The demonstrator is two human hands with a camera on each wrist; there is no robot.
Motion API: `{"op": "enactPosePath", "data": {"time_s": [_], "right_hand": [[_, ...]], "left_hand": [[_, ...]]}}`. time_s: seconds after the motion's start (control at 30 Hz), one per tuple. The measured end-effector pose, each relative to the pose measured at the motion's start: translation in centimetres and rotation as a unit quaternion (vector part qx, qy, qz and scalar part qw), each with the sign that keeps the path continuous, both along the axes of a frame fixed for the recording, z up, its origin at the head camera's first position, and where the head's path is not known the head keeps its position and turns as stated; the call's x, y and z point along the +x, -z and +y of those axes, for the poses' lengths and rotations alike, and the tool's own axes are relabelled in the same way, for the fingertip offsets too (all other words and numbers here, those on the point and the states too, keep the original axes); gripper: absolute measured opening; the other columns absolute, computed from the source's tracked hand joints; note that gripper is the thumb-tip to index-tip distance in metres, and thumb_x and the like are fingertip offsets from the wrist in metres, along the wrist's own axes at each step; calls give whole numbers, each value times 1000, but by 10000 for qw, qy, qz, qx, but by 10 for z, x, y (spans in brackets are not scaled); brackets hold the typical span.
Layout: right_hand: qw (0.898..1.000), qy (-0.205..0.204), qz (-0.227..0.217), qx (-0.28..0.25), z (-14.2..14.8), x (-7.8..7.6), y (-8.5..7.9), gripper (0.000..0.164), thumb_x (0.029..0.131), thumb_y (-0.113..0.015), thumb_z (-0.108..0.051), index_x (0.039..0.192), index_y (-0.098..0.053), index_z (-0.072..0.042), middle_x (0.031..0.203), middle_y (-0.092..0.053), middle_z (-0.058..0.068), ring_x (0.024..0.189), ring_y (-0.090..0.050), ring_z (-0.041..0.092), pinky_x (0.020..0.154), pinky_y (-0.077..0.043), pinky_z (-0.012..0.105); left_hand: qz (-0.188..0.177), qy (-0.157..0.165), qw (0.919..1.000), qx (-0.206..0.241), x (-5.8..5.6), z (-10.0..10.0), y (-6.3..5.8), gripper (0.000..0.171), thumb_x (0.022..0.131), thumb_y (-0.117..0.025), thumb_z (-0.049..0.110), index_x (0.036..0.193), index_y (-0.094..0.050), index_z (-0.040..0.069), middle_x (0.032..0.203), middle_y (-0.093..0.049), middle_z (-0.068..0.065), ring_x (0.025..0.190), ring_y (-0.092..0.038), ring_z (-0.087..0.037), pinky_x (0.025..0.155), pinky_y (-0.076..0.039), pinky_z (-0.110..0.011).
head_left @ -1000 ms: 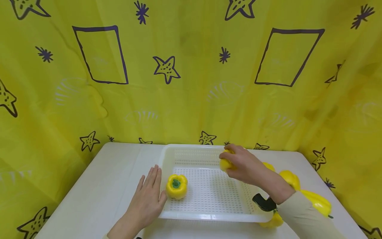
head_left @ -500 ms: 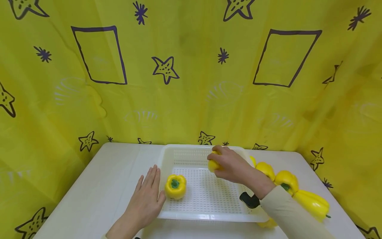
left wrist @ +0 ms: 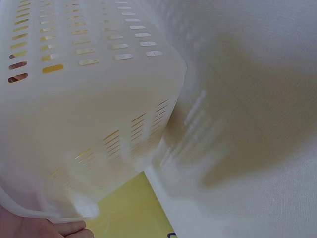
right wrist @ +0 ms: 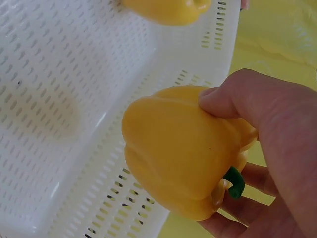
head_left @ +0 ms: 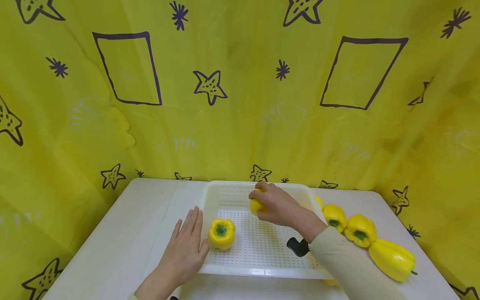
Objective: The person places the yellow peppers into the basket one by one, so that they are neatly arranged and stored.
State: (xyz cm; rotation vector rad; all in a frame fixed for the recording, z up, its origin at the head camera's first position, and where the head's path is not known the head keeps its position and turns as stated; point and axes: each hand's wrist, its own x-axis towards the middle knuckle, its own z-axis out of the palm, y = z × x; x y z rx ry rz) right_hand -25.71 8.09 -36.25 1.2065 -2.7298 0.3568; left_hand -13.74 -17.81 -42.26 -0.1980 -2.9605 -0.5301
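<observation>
A pepper is gripped by the right hand; placing seems underway, lowering called for; left hand laid straight-fingered at the basket's nine o'clock.

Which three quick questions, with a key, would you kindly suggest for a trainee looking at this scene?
1. What is in the right-hand grip?
A) a red tomato
B) a yellow pepper
C) a spoon
2. True or false: in the head view, the pepper resting in the basket is nearer to the left side of the basket than to its right.
3. Fill in the blank: in the head view, the row of peppers on the table lies to the ____ of the basket.

Key: 1. B; 2. True; 3. right.
</observation>
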Motion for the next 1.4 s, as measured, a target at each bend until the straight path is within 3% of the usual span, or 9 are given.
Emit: {"op": "enactPosePath", "data": {"time_s": [0.2, 0.47, 1.1, 1.4], "right_hand": [[9998, -183, -24, -114, -10, -5, 4, 35, 80, -71, -9, 115, -68, -12, 119, -60, 13, 87, -54, 21, 74, -47, 32], [9985, -225, -401, -294, -28, -10, 6, 38, 82, -71, -9, 119, -65, -10, 119, -58, 11, 87, -52, 19, 74, -47, 29], [9950, -385, -911, -132, -77, -17, 13, 38, 84, -75, -8, 121, -66, -6, 126, -60, 10, 98, -59, 22, 90, -54, 35], [9923, -170, -1229, 50, -88, -17, 21, 39, 87, -75, -11, 124, -65, -8, 129, -59, 9, 104, -60, 20, 97, -53, 34]], "left_hand": [[178, 55, 9998, -26, 0, 0, -1, 66, 99, -47, 28, 153, -27, -5, 164, -22, -18, 153, -20, -35, 121, -17, -59], [178, 46, 9998, -39, 0, 0, -3, 66, 99, -47, 27, 153, -28, -5, 164, -22, -19, 152, -21, -35, 121, -17, -59], [108, 40, 9997, -196, 0, -3, 0, 68, 99, -47, 31, 154, -27, -4, 164, -20, -18, 153, -20, -34, 121, -18, -59], [-34, 31, 9999, -135, -2, -2, 0, 68, 100, -47, 31, 154, -25, -3, 165, -18, -18, 153, -18, -34, 122, -16, -59]]}}
